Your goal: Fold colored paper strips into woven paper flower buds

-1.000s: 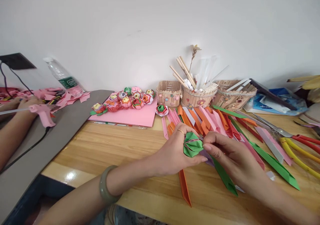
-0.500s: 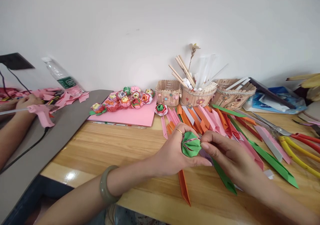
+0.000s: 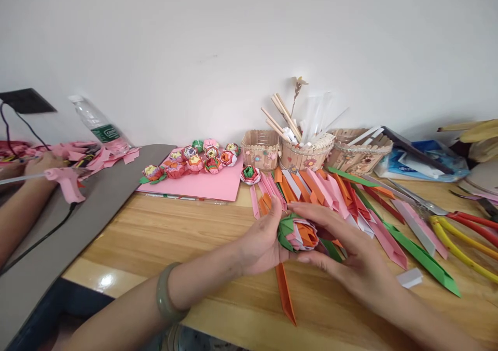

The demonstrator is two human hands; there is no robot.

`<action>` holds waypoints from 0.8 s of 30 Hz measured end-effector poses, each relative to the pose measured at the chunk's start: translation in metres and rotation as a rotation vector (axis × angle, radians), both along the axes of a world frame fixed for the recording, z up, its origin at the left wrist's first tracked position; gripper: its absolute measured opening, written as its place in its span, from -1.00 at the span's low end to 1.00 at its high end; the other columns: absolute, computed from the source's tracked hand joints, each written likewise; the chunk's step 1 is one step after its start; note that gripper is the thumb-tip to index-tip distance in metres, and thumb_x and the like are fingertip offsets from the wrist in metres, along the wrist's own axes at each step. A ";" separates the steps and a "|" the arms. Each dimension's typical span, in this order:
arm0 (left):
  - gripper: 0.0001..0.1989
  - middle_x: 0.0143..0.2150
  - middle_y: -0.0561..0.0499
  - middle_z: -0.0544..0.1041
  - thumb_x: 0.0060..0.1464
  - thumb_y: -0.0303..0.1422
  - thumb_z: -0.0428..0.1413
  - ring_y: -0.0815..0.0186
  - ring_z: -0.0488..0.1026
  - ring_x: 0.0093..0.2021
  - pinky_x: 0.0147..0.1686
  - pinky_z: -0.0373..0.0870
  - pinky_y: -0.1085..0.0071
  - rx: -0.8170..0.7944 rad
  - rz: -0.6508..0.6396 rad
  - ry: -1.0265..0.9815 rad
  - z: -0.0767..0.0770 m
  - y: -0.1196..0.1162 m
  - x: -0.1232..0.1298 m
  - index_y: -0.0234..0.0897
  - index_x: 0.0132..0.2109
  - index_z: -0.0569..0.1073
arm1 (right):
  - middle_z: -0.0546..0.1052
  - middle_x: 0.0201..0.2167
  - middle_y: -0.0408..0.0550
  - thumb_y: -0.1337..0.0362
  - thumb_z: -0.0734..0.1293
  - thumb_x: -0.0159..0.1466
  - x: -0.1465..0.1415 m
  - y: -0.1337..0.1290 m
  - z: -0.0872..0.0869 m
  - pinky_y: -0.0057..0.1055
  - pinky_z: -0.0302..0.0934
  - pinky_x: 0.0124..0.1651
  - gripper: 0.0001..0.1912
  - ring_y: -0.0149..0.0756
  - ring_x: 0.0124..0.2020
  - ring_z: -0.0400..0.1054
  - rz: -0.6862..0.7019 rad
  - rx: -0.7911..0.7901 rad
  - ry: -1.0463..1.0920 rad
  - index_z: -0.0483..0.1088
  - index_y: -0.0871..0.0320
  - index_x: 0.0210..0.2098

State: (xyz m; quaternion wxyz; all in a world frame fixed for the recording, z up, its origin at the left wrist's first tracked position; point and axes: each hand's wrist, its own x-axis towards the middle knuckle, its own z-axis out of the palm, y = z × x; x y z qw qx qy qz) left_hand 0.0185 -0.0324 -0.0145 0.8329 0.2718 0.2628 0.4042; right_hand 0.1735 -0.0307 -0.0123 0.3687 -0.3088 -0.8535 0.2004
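Note:
A folded paper flower [image 3: 299, 233] with green outer petals and a white, pink and orange inside is held between both hands, above the wooden table [image 3: 163, 231]. My left hand [image 3: 261, 239] cups its green base from the left, its thumb up. Around the right side of the flower curve the fingers and thumb of my right hand [image 3: 342, 247]. Behind and right of the hands lie folded paper strips [image 3: 334, 190] in orange, pink, white, red and green. One orange strip [image 3: 286, 294] sticks out below my left hand.
Finished paper flowers [image 3: 194, 163] sit on pink paper [image 3: 190, 189]. Decorated stick baskets [image 3: 260, 151] stand along the wall. Scissors [image 3: 431, 205] and yellow-handled pliers [image 3: 447, 242] lie right. At left are a pink glue gun [image 3: 65, 182], a bottle [image 3: 103, 127] and another person's hand [image 3: 46, 161].
The flower has been turned from its green underside to show its orange inside. My right hand has shifted from pinching the flower's edge to curving around its side.

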 end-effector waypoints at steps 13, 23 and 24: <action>-0.60 -0.28 -0.07 0.49 0.02 -0.10 0.00 0.34 0.42 -0.27 -0.23 0.31 0.42 -0.048 0.137 -0.087 0.000 -0.010 0.011 -0.36 -0.21 0.46 | 0.34 -0.01 0.09 0.02 0.31 0.11 0.001 0.001 -0.009 -0.16 0.24 -0.01 -0.35 -0.08 0.04 0.23 -0.019 0.123 -0.036 0.09 0.01 0.15; -0.57 -0.39 -0.01 0.47 -0.27 -0.05 0.19 0.36 0.39 -0.36 -0.31 0.29 0.42 0.008 0.257 -0.012 -0.001 -0.012 0.017 -0.36 -0.37 0.46 | 0.30 0.04 0.20 0.02 0.28 0.14 -0.012 -0.002 -0.016 -0.10 0.24 -0.02 -0.27 -0.04 0.06 0.21 0.021 0.088 -0.131 -0.10 0.12 0.18; -0.55 -0.39 -0.01 0.46 -0.27 -0.03 0.18 0.36 0.38 -0.35 -0.30 0.28 0.42 0.013 0.274 0.013 -0.001 -0.012 0.018 -0.36 -0.37 0.45 | 0.31 0.01 0.21 0.01 0.27 0.14 -0.013 -0.002 -0.016 -0.10 0.25 -0.04 -0.29 -0.03 0.04 0.24 0.008 0.100 -0.126 -0.07 0.13 0.15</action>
